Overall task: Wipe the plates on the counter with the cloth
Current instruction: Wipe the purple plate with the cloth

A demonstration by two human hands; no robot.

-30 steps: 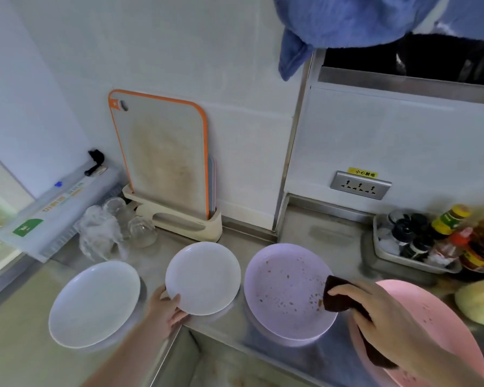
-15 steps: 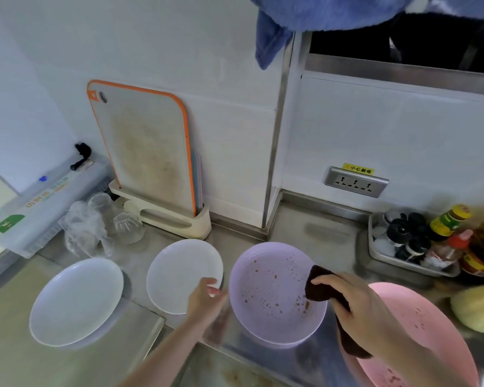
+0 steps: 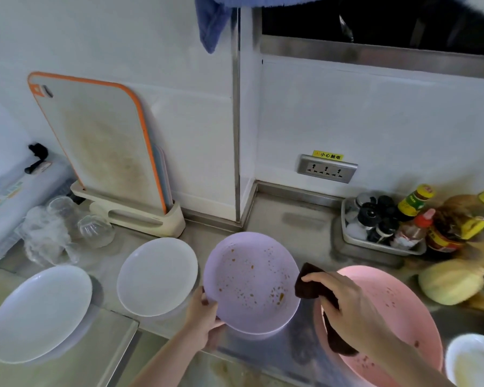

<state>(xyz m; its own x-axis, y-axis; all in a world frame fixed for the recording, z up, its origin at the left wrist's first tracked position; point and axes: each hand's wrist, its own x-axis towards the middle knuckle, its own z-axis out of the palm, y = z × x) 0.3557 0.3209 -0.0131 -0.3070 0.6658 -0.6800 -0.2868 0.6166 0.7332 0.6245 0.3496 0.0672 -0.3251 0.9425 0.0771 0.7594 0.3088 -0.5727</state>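
Observation:
A lilac plate (image 3: 249,277) speckled with brown spots sits mid-counter. My left hand (image 3: 204,317) grips its near-left rim. My right hand (image 3: 347,305) holds a dark brown cloth (image 3: 309,283) just off the plate's right edge, above a pink plate (image 3: 403,311) that also carries brown specks. Two clean white plates lie to the left: a smaller one (image 3: 157,275) beside the lilac plate and a larger one (image 3: 38,312) at the far left. The rim of another white dish (image 3: 472,358) shows at the bottom right corner.
An orange-edged cutting board (image 3: 95,138) leans in its stand against the wall. Clear glasses (image 3: 67,227) cluster at left. A tray of sauce and spice bottles (image 3: 389,224) and a yellow-green fruit (image 3: 450,283) crowd the right. A blue towel (image 3: 213,20) hangs overhead.
My left hand left the small white plate and took hold of the lilac plate's rim. The cloth drew back from the lilac plate's surface to just past its right edge.

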